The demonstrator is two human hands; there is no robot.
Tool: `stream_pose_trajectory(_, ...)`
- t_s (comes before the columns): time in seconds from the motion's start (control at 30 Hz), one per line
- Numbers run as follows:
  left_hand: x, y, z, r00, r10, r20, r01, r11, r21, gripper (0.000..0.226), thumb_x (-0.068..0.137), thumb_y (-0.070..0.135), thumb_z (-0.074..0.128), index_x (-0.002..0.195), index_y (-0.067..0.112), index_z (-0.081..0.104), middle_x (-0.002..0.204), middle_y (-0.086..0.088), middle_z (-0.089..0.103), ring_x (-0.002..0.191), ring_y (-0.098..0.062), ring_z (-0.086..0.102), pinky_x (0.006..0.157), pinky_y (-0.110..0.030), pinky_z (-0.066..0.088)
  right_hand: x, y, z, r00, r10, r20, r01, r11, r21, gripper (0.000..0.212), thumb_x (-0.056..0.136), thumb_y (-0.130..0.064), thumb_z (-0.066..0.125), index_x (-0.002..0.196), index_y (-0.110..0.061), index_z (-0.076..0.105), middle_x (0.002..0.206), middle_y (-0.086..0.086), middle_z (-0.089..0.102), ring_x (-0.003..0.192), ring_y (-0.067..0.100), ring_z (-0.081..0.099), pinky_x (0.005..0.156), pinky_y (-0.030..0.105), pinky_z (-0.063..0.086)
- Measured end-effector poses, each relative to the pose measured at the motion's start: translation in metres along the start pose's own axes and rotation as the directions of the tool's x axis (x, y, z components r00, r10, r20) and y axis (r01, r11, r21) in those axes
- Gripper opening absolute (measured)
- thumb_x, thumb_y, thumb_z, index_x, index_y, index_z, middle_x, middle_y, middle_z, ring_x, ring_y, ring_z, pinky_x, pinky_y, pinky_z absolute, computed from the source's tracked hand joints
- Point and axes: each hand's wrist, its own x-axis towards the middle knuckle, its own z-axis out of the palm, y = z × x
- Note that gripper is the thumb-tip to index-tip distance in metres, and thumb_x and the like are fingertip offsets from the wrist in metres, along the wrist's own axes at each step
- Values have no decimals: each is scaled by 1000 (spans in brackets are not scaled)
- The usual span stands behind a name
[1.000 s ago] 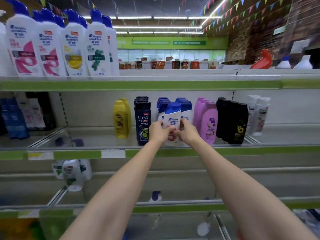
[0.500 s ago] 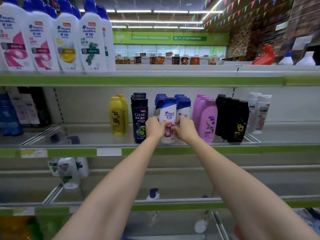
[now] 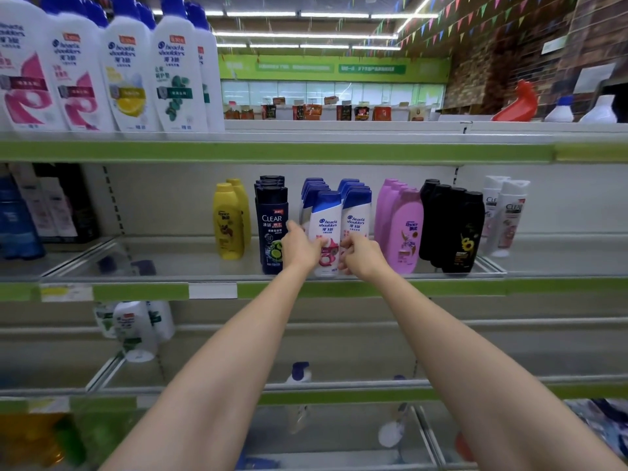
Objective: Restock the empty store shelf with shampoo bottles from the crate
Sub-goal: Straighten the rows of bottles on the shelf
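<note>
Head view, sole view. Item: white shampoo bottle (image 3: 327, 232) with blue cap, pink label art, standing upright at the front edge of the middle shelf (image 3: 210, 266), centre of frame. It heads a file of like blue-capped bottles; a second file (image 3: 356, 219) stands just right of it.

Left hand (image 3: 300, 248): fingers curled against the bottle's left side, forefinger extended toward the dark CLEAR bottle (image 3: 272, 229) beside it. Right hand (image 3: 362, 254): fingers curled, pinching the bottle's lower right edge. Both hands flank the base, judged to square the bottle, label outward, flush with its neighbours.

Adjacent stock, left to right: 2 yellow bottles (image 3: 228, 229), the dark CLEAR file, the blue-capped files, pink bottles (image 3: 406, 229), black bottles (image 3: 455, 226), 2 white CLEAR bottles (image 3: 508, 215). Brands are grouped in files running front to back, presumably for facing.

Upper left of frame: large white bottles (image 3: 129, 69) on the top shelf. Crate: not identifiable in frame.
</note>
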Motion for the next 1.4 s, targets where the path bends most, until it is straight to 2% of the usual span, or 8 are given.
stream_pose_trajectory(0.17,-6,-12,-2,1000,-5,3,5,995,101,24,88,11,61,108,5,50,115,-12,61,102,-25,60,77,-30,48,-11,1,0,1000,2,29,-1,999,-34,24,86,5,50,107,-6,54,107,21,64,81,25,65,79,39,58)
stream_pose_trajectory(0.33,-11,-26,-16,1000,3,-19,1,983,186,11,88,9,57,97,11,63,113,-7,65,102,-23,59,85,-29,46,-24,-6,4,993,-46,107,48,999,-22,17,87,1,53,101,-9,55,107,17,59,77,23,62,43,11,46)
stream_pose_trajectory(0.5,-17,-34,-42,997,-8,-75,22,983,180,16,88,9,57,102,8,65,115,-8,65,108,-24,59,89,-29,45,-36,-22,22,975,-119,187,122,993,-3,28,86,0,54,114,-6,55,101,19,68,95,31,67,84,42,56)
stream_pose_trajectory(0.63,-19,-47,-68,987,-53,-150,75,986,146,17,90,13,55,105,9,63,113,-9,65,107,-25,58,86,-29,43,-42,-43,47,944,-201,263,197,980,40,29,92,-8,52,121,-3,53,103,16,69,100,29,66,91,45,52)
stream_pose_trajectory(0.93,22,-92,-135,959,-119,-256,153,981,116,20,91,12,56,109,3,61,116,-14,65,111,-28,58,94,-31,43,-22,-99,125,922,-223,315,223,974,35,46,98,-18,44,140,-3,32,140,19,46,127,34,47,107,40,39)
stream_pose_trajectory(1.07,59,-117,-151,977,-166,-134,187,969,160,37,91,21,59,123,4,53,127,-13,59,117,-29,56,100,-33,43,4,-115,158,952,-134,274,139,990,-1,50,99,-18,41,144,-2,24,144,21,41,130,35,43,102,34,37)
stream_pose_trajectory(1.2,101,-135,-155,981,-193,2,192,976,105,52,88,23,64,131,4,45,130,-15,56,117,-31,55,102,-40,44,36,-127,183,994,-36,99,37,999,-14,53,98,-14,44,143,5,21,144,24,36,131,36,41,103,36,37)
stream_pose_trajectory(1.4,143,-146,-151,960,-124,252,129,992,-1,79,85,18,67,148,7,21,151,-12,30,134,-29,38,110,-41,37,58,-128,202,999,20,42,-14,991,-129,46,97,-19,46,137,1,33,131,20,50,115,35,55,80,33,43)
